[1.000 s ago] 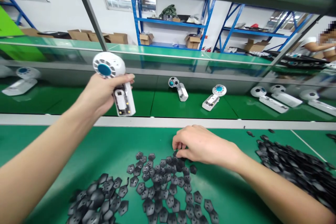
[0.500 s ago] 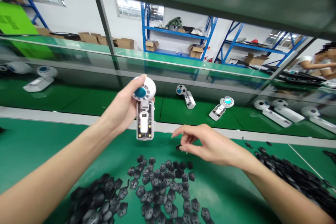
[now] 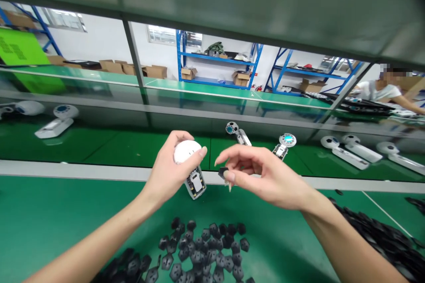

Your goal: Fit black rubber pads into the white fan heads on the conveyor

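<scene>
My left hand (image 3: pixel 177 163) is wrapped round the white ball-shaped head of a device (image 3: pixel 195 183), whose lower body shows an uncovered circuit board. The plain white side of the ball faces me, and my thumb lies across it. Just to the right, my right hand (image 3: pixel 259 174) pinches a small black pentagon piece (image 3: pixel 222 172) between thumb and fingers, apart from the device. Below both hands, many similar black pentagon pieces (image 3: pixel 202 247) lie loose on the green work surface (image 3: pixel 133 225).
Behind a pale rail (image 3: pixel 99 167), similar white devices (image 3: pixel 348 152) lie on a green belt. A heap of black pieces (image 3: pixel 375 234) spreads at the right. A metal shelf (image 3: pixel 212 13) hangs overhead. Another person (image 3: pixel 381 90) works at the far right.
My left hand has turned the device, so the blue disc on its ball no longer shows and the blank side does. My right hand has raised the black piece closer to it. The view has tilted up.
</scene>
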`<state>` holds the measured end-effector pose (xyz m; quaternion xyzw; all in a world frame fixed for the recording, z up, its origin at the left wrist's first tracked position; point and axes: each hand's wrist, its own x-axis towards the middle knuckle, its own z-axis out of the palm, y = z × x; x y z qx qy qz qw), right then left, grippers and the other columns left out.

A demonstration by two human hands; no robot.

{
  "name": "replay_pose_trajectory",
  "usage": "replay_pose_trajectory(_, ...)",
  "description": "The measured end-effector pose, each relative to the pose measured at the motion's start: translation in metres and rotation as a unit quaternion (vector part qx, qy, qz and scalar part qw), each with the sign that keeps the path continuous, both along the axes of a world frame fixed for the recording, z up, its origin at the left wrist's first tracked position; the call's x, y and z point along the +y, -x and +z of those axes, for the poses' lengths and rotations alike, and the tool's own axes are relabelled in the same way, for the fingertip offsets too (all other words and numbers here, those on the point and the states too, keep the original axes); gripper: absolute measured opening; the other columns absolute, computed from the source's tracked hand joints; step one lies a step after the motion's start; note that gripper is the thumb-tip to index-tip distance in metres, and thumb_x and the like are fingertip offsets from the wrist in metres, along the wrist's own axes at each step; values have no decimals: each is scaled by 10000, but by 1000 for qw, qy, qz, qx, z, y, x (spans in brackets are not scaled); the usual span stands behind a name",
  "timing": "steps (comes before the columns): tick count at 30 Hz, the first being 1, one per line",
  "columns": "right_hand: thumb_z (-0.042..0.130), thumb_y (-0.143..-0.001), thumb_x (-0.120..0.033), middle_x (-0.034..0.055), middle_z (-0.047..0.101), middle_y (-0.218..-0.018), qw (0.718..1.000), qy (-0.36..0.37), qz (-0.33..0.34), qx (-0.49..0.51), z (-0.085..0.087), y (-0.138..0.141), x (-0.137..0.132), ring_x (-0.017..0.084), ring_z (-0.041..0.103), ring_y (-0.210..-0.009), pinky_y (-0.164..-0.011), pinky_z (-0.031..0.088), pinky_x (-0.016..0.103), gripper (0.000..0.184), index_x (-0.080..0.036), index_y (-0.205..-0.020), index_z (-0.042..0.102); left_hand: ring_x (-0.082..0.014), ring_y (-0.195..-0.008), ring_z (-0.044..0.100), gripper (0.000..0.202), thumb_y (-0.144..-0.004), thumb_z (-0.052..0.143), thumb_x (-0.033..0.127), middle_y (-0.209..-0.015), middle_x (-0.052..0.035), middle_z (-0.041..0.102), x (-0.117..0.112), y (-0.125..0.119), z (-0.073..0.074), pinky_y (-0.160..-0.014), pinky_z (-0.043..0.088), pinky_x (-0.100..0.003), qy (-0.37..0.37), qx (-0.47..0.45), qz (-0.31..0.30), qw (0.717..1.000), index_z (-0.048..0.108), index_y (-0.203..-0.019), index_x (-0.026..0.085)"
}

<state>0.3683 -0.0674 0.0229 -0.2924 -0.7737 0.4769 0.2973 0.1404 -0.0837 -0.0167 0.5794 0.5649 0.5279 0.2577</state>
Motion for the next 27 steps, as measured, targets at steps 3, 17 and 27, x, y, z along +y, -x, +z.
replay_pose_trajectory(3,721,-908,-238,28,783,-847,1000,26,-1,17,-8,-1,0,170,740,-753,-703,596,256,116,-180,-974,796,-202,-701,634,472,-838,739,629,-868,-26,678,-1,3,-1,-594,507,-282,-5,26,18,999,612,-1050,227)
replay_pose_trajectory(17,886,-826,-336,31,797,-854,966,56,-73,244,-39,26,7,158,728,-697,-667,648,282,111,-228,-847,876,-222,-775,671,424,-900,698,637,-963,-47,715,-3,8,-8,-633,535,-301,-31,77,-3,997,627,-1034,241)
replay_pose_trajectory(27,1038,-572,-405,0,736,-637,927,216,-109,287,-60,50,3,173,714,-599,-643,618,302,389,-175,-707,756,-189,-632,591,507,-980,541,726,-859,-23,663,-18,-13,-8,-528,509,-284,1,10,5,1000,656,-1187,277)
